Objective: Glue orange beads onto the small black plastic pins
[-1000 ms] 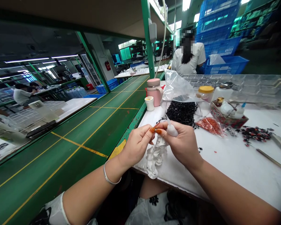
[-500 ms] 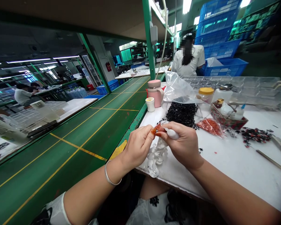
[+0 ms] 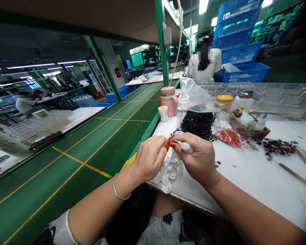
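Observation:
In the head view my left hand (image 3: 153, 154) is closed in a pinch, its fingertips meeting those of my right hand over the table's near edge. Between them sits a tiny red and black part (image 3: 170, 139), mostly covered by the fingers. A small white squeeze bottle (image 3: 187, 148) is tucked inside my closed right hand (image 3: 200, 158), whose thumb and forefinger also pinch at the part. The thumb tips look orange. White, crumpled pieces (image 3: 169, 172) lie beneath the hands. Just beyond is a heap of small black parts (image 3: 197, 124).
A moving green belt (image 3: 73, 183) runs along the left. On the white table stand a pink mug (image 3: 168, 105), a white spool-like tub (image 3: 163, 114), a bag of orange-red parts (image 3: 229, 137) and a box of bottles (image 3: 248, 127). Tweezers (image 3: 297, 175) lie right. A co-worker (image 3: 206, 64) sits beyond.
The white bottle has sunk back into my right palm, and its tip is now hidden. Both hands' fingertips have come closer together on the part. The belt's yellow lines have shifted slightly toward me.

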Demonstrator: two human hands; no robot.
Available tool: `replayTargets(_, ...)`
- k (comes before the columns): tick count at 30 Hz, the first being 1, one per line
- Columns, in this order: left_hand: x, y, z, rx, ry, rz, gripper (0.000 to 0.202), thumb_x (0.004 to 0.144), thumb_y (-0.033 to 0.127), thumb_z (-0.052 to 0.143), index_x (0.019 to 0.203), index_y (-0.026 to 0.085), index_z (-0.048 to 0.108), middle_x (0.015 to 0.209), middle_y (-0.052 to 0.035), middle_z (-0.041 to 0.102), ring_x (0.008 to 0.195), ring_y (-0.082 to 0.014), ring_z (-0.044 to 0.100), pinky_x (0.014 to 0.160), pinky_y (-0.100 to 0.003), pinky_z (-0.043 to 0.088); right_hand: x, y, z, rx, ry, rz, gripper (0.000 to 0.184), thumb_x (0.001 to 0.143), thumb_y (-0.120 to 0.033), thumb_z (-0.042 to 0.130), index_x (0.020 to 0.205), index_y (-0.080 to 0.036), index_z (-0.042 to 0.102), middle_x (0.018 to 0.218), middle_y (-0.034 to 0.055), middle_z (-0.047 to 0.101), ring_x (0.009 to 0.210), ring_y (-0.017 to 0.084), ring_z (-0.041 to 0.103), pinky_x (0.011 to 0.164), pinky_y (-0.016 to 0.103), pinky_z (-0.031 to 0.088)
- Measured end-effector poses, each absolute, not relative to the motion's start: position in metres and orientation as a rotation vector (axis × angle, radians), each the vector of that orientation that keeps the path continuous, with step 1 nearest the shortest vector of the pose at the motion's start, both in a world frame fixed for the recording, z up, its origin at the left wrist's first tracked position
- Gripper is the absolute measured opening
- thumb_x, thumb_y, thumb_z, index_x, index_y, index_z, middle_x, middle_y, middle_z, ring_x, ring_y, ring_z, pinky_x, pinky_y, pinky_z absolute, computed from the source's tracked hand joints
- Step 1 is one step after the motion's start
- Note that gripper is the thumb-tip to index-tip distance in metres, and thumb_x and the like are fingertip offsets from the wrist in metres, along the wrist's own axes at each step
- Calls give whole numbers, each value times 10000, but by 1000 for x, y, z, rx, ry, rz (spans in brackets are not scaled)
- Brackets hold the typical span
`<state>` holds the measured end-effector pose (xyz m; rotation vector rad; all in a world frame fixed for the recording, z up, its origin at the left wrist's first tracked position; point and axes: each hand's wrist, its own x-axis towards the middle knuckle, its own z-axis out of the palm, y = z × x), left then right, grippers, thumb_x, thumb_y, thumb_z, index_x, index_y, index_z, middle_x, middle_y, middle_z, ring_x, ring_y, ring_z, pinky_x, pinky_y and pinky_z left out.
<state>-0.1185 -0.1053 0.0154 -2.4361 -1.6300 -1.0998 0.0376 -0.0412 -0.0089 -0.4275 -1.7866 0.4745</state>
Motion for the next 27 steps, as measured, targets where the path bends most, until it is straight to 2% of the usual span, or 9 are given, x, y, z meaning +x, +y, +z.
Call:
replayTargets(5,-117,-105,15,-2425,-1593,-1046,249,981,234,333,769,195,458,711,-25,504,672,-166,464,652,-313,363,37,-42,-9,-407,-1779,442,133,818,-98,660,890,-203,700,824,19,737,754,156,669,704,282,498)
replayTargets(12,-115,-108,14,-2408,-1586,-1120,241,987,249,359,797,186,493,714,-16,516,671,-154,486,637,-294,361,39,-42,-6,-393,-1749,490,58,827,-168,701,869,-208,704,816,15,730,746,149,665,696,280,506)
replayTargets(27,-115,-108,14,-2387,-1530,-1094,263,992,265,385,791,183,533,682,-11,516,652,-147,483,632,-284,360,38,-45,-8,-438,-1688,571,69,812,-133,688,796,-197,707,731,1,686,673,132,621,633,271,467)
